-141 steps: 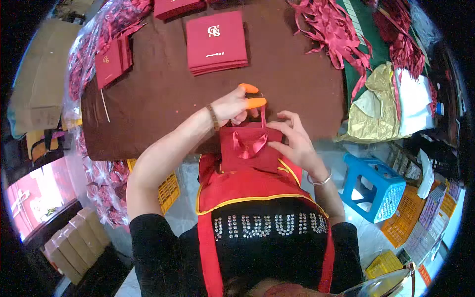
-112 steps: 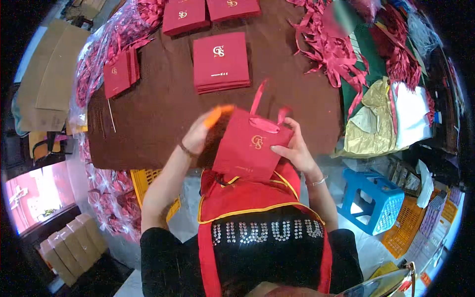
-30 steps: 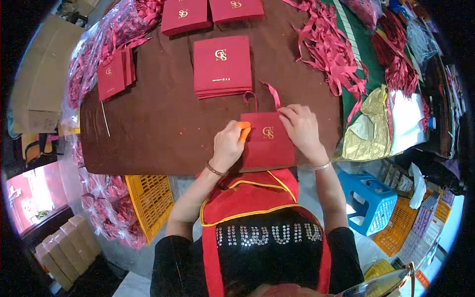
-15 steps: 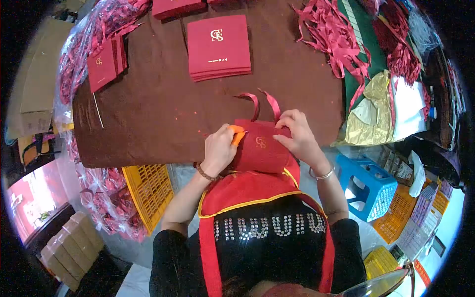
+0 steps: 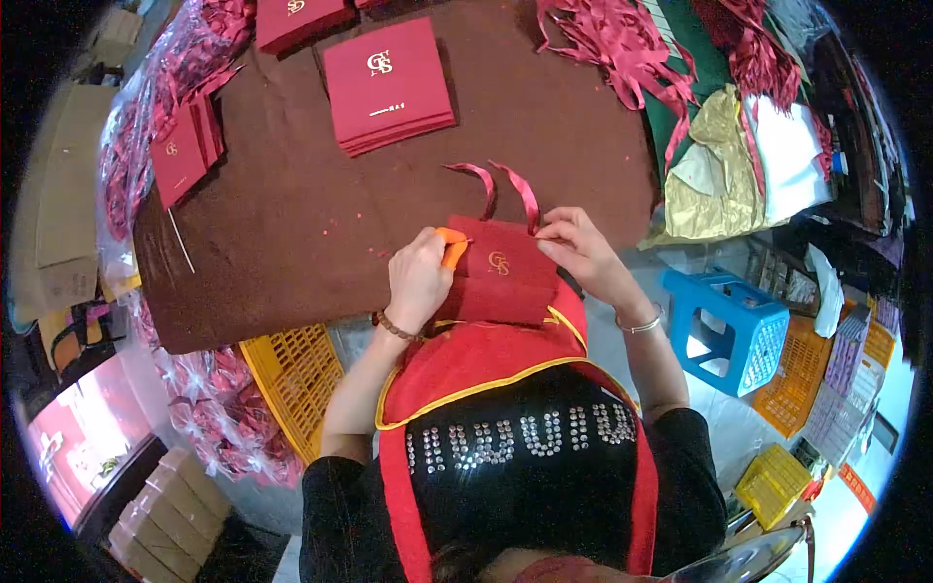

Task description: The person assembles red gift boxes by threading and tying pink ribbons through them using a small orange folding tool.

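Note:
A dark red pouch point(image 5: 499, 289) with a gold monogram lies at the table's near edge, against the red apron point(image 5: 476, 364). Two loose ribbon ends point(image 5: 520, 192) stick out from its top, onto the brown cloth. My left hand point(image 5: 421, 277) is closed around a small orange-handled tool point(image 5: 453, 249), its tip at the pouch's upper left corner; the tip is too small to make out. At the upper right corner, beside the ribbon's base, the thumb and forefinger of my right hand point(image 5: 580, 248) pinch the pouch edge.
Stacked red pouches point(image 5: 391, 87) lie farther back on the brown cloth point(image 5: 282, 223), with more pouches point(image 5: 185, 155) at left. A ribbon heap point(image 5: 622, 49) lies at back right. Below the table stand a blue stool point(image 5: 734, 330) and a yellow crate point(image 5: 292, 374).
The view has shifted, so the table's things sit farther left. My right hand's fingers have moved up along the pouch to its corner by the ribbon. My left hand keeps the orange-handled tool.

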`<state>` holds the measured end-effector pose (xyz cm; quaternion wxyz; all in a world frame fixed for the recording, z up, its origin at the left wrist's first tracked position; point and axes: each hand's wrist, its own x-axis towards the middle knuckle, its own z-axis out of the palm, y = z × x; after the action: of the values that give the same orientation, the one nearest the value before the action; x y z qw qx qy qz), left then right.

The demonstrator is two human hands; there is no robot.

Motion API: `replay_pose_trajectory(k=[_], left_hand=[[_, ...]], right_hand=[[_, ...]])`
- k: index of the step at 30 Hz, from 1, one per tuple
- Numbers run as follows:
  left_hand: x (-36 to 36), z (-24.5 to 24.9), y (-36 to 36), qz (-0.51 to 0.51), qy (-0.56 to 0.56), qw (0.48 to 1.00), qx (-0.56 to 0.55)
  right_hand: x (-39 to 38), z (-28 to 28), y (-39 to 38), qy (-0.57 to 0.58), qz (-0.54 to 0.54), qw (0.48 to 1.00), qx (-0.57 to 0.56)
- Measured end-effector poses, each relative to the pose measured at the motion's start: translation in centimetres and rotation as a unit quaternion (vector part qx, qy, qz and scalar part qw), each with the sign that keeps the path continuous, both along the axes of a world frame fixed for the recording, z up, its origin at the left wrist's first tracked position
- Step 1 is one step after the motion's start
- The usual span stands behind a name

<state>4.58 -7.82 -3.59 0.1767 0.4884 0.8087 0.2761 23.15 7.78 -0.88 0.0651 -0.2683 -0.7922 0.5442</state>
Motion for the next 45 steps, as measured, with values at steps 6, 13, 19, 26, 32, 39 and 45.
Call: replay_pose_trajectory(k=[6,13,19,26,32,39,45], left_hand=[[0.7,1.4,0.4,-0.004,0.006,1.0,0.004],[3.8,2.2,2.3,-0.093,0.034,0.991,0.089],[4.5,2.4,3.2,-0.086,0.014,0.996,0.033],[4.8,2.5,4.0,-0.078,0.014,0.997,0.007],[5.0,2.6,4.5,-0.08,0.021,0.996,-0.011],[5.1,2.9,5.2,-0.079,0.02,0.996,-0.03],[5.9,4.3,6.0,-0.119,0.08,0.988,-0.05]], right_hand=[[0.3,-0.8,0.2,-0.063,-0.068,0.947,-0.307],[0.2,-2.2,0.2,-0.069,-0.083,0.953,-0.284],[0.5,-2.7,0.2,-0.052,-0.088,0.947,-0.304],[0.4,-2.7,0.1,-0.008,-0.1,0.949,-0.3],[0.4,-1.6,-0.1,-0.024,-0.108,0.963,-0.247],[0.4,-0.7,-0.8,-0.01,-0.103,0.984,-0.144],[0.5,0.3,-1.5,0.004,-0.112,0.992,-0.059]])
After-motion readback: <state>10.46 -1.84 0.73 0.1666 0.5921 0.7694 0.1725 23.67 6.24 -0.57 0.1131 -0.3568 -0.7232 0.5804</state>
